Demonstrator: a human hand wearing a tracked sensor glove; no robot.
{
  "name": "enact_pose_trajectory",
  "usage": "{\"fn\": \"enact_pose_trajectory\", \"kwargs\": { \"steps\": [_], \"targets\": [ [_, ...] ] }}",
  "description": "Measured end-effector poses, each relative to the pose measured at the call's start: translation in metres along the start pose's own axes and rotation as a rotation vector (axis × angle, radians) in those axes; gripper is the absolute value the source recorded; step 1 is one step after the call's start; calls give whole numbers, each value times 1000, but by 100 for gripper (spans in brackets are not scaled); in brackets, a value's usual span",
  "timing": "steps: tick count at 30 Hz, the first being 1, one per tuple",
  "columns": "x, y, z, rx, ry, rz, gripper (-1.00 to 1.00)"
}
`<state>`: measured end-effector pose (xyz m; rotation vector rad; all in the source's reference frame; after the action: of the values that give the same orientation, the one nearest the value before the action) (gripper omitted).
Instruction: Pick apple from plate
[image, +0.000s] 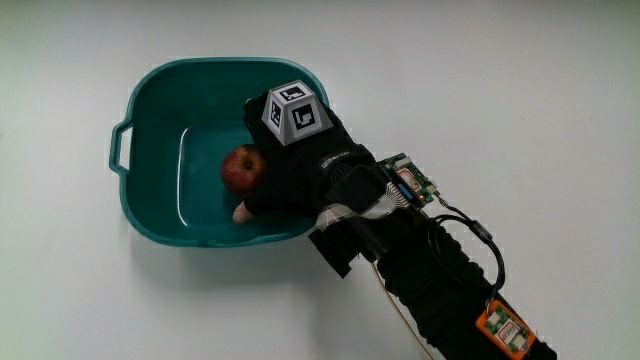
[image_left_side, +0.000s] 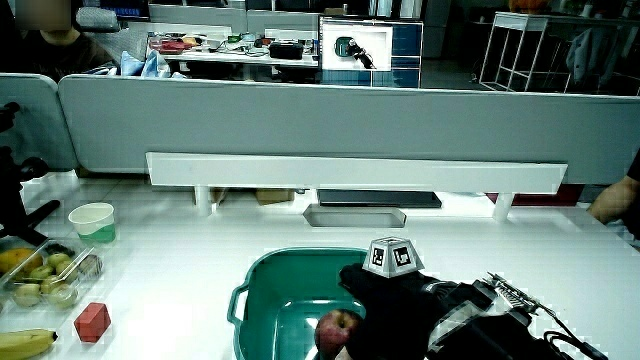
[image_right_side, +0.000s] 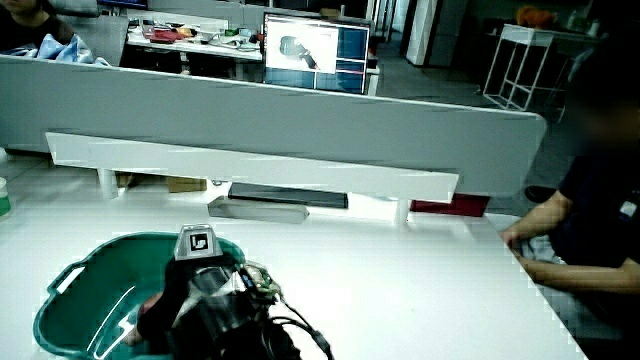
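A red apple (image: 242, 168) lies inside a teal basin (image: 150, 92) with a handle; there is no plate. The gloved hand (image: 285, 165) reaches into the basin and sits against the apple. Its thumb lies on the side nearer the person and its fingers curl over the farther side. The patterned cube (image: 295, 112) on its back faces up. The forearm (image: 440, 280) crosses the basin rim toward the person. In a side view the apple (image_left_side: 338, 330) shows low in the basin (image_left_side: 245, 295), pressed against the hand (image_left_side: 390, 290). In a side view the hand (image_right_side: 190, 290) hides most of the apple in the basin (image_right_side: 60, 290).
Beside the basin in a side view lie a red block (image_left_side: 92, 322), a banana (image_left_side: 25, 342), a clear box of fruit (image_left_side: 40, 275) and a pale green cup (image_left_side: 92, 220). A low white rail (image_left_side: 350, 172) runs along the partition.
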<state>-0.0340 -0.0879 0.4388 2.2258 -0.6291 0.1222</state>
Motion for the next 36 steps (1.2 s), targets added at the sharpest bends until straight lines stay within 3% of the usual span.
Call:
{"fn": "enact_pose_trajectory", "kwargs": {
  "steps": [8,18,19,29,31,33,36],
  "targets": [
    [0,8,-5,-37,4,1,0],
    [0,6,-3,31,33,34,24],
    [2,8,-5,15,52,39,27],
    [1,8,-5,64,65,57,54],
    [1,10,-6,50,53,43,59],
    [0,10,-6,40,64,64,65],
    [-1,9,-6,72,53,64,73]
  ]
}}
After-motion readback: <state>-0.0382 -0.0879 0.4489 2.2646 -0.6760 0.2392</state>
